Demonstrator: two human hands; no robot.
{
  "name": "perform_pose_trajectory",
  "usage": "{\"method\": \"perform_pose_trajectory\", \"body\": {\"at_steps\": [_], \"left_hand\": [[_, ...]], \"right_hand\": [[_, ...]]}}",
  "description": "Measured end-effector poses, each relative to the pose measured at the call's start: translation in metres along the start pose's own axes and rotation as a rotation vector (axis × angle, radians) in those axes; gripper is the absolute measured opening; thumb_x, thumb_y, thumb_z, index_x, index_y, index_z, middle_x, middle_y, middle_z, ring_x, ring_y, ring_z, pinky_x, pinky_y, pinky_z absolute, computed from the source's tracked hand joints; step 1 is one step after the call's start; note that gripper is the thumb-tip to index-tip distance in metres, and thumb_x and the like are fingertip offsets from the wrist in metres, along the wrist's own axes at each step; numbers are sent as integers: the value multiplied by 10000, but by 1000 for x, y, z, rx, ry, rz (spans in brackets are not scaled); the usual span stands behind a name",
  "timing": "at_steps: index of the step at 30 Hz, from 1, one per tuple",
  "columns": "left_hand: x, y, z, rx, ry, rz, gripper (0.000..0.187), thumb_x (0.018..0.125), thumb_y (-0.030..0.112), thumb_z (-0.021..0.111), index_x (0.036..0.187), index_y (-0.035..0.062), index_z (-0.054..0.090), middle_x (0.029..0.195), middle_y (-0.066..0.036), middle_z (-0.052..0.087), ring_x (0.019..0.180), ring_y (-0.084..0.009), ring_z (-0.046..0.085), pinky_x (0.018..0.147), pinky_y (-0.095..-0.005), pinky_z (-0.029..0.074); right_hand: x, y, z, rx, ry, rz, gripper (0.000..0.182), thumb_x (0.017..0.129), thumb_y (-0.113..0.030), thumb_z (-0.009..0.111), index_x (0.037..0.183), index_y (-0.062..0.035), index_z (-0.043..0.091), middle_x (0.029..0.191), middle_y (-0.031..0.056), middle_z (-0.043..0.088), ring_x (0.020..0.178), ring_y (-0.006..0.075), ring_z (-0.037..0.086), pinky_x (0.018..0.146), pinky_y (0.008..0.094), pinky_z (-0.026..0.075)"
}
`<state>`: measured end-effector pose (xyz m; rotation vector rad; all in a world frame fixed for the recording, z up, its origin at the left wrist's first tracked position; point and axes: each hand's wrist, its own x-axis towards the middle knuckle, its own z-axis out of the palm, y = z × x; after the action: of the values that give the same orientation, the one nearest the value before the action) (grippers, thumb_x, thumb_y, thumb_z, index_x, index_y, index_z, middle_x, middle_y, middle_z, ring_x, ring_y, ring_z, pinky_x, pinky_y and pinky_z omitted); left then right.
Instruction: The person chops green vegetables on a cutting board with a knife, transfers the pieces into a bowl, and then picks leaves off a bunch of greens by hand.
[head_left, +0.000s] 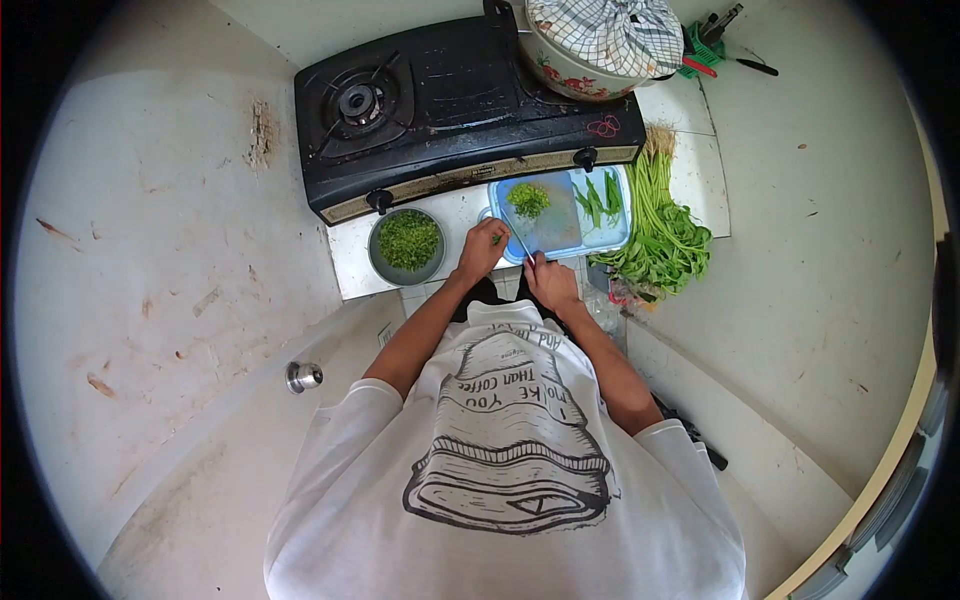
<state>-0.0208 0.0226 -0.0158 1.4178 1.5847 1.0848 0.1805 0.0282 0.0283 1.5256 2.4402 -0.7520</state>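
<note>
My right hand (552,281) is closed around the handle of a knife (518,234), whose thin blade points away over the near left part of a blue tray (573,251). Just left of the blade, my left hand (484,247) has its fingers curled together, with a few green bits of chopped greens showing at the fingertips. On the tray lies a small heap of chopped greens (529,200). Several cut green stems (598,202) lie in the tray's right part. To the left stands a grey bowl (376,266) holding finely chopped greens (410,239).
A black gas stove (460,105) stands behind the tray, carrying a large pot (570,78) covered with a checked cloth (605,35). A bunch of leafy greens (665,225) lies at the right. Farther back are a green basket (703,55) with utensils. A door knob (304,376) is at the left.
</note>
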Motion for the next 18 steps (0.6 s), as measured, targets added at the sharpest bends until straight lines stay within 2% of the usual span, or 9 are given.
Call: {"method": "perform_pose_trajectory", "body": {"at_steps": [2, 5, 11, 18], "left_hand": [[0, 2, 0, 0, -5, -9, 54, 875, -13, 687, 929, -15, 683, 898, -153, 690, 833, -305, 706, 781, -390, 563], [0, 3, -3, 46, -52, 22, 49, 891, -4, 680, 938, -15, 682, 919, -158, 681, 841, -328, 694, 773, -413, 561], [-10, 12, -8, 80, -44, 23, 74, 922, 17, 675, 986, -17, 694, 964, -176, 662, 876, -390, 674, 785, -457, 553], [-12, 9, -10, 145, -66, 95, 102, 934, 22, 667, 1017, -20, 709, 941, -193, 636, 861, -416, 664, 768, -458, 544]], "right_hand": [[0, -3, 0, -13, -10, -7, 392, 1051, -372, 513, 1053, 11, 597, 773, 249, 727, 736, 444, 735, 679, 543, 594], [3, 2, 8, 25, 10, -18, 393, 1059, -393, 488, 1058, -12, 583, 751, 278, 706, 706, 482, 708, 686, 592, 567], [5, 6, 11, 43, 41, -25, 361, 1051, -366, 507, 1054, -12, 582, 734, 261, 707, 690, 470, 708, 668, 584, 568], [9, 12, 13, -31, 29, -85, 373, 1049, -358, 503, 1035, 5, 585, 723, 236, 714, 671, 440, 716, 619, 543, 577]]}}
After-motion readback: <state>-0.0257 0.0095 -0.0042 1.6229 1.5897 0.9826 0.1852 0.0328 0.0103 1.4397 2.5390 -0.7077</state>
